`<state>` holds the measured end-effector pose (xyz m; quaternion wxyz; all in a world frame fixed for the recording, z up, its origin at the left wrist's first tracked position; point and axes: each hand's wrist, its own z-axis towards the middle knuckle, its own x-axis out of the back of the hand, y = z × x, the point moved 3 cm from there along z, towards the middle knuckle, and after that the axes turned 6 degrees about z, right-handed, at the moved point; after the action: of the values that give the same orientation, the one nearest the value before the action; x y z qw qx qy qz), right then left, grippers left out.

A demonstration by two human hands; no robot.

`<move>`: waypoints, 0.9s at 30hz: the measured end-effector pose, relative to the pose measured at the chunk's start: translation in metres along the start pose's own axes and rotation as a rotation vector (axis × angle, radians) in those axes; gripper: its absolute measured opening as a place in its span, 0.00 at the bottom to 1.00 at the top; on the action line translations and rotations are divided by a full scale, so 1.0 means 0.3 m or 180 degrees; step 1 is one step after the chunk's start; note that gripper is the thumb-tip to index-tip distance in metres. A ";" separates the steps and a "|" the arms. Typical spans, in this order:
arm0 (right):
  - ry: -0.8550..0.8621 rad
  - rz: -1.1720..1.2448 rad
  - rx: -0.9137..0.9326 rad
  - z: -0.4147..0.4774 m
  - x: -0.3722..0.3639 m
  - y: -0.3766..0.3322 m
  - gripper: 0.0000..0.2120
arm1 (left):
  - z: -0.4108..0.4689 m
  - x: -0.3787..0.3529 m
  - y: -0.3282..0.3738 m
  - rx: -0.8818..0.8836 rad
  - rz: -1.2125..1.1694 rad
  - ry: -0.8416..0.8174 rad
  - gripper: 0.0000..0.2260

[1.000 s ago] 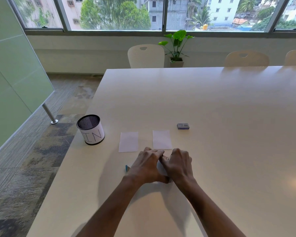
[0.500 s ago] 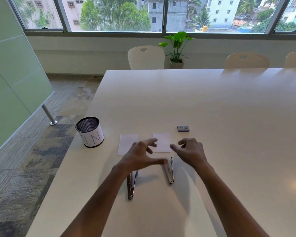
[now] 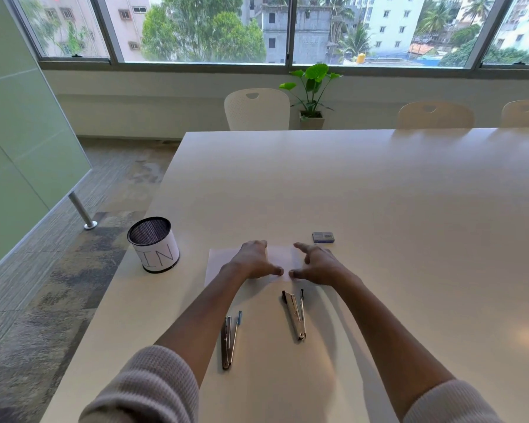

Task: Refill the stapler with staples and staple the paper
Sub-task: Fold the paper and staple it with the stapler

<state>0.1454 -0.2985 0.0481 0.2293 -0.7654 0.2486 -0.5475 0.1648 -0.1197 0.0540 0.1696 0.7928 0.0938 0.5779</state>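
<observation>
A broad white counter [image 3: 379, 209] fills most of the view, and everything for the job is gathered near its close left corner. A mesh cup [image 3: 155, 248] with a paper label is stood at the counter's left edge. Just to its right two small white sheets are laid flat side by side: the left sheet [image 3: 219, 264] and the right sheet [image 3: 280, 257], both partly covered by the hands. Paper this thin is judged to be light, limp and prone to sliding on so smooth a surface. It is best pinned flat, or pinched at a free corner.

Nearer the body two slim metal staplers are seen lying apart, each slightly splayed. These are a blue-tipped stapler [image 3: 229, 340] and a black-tipped stapler [image 3: 295, 314]. They are judged to be stiff, fairly heavy for their size and sprung — to be gripped along the body, away from the nose. A small staple box [image 3: 323, 237] is set beyond the right sheet. It is light, and its contents are likely brittle strips.

The left hand [image 3: 254, 264] and the right hand [image 3: 319, 265] are held spread over the sheets with the thumbs nearly meeting. Nothing is pinched. Whether the paper is touched cannot be told.
</observation>
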 end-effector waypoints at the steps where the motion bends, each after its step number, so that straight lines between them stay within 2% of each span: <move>1: -0.0072 -0.0050 -0.0027 0.008 -0.002 0.003 0.44 | 0.007 -0.002 0.001 0.0028 0.0027 -0.0030 0.37; 6: -0.0082 -0.0169 0.0035 0.034 -0.008 0.021 0.45 | 0.011 -0.017 0.010 0.0051 -0.0117 0.0006 0.40; 11: 0.0057 -0.0033 0.0170 0.036 -0.017 0.046 0.42 | -0.014 -0.015 0.030 0.0015 -0.0230 0.0003 0.35; 14: 0.0226 0.0187 0.0274 0.025 -0.017 0.052 0.37 | -0.029 -0.012 0.038 0.0015 -0.0593 0.0038 0.28; 18: 0.0315 0.0930 0.0269 -0.006 -0.010 0.071 0.34 | -0.061 -0.006 0.031 0.0017 -0.1364 0.0318 0.22; 21: 0.0395 0.1700 0.0293 -0.047 0.008 0.077 0.28 | -0.092 -0.001 0.026 -0.0109 -0.1668 0.0547 0.25; 24: 0.0594 0.2192 0.0414 -0.099 0.028 0.060 0.21 | -0.126 0.018 0.024 -0.0257 -0.1816 0.0886 0.30; 27: 0.0566 0.2721 0.0487 -0.145 0.047 0.034 0.14 | -0.170 0.046 0.033 -0.0496 -0.1886 0.1151 0.34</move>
<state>0.1066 -0.3185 0.0648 0.4688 -0.5246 0.5204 -0.4840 0.1202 -0.1161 0.0838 0.3704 0.6007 0.3038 0.6400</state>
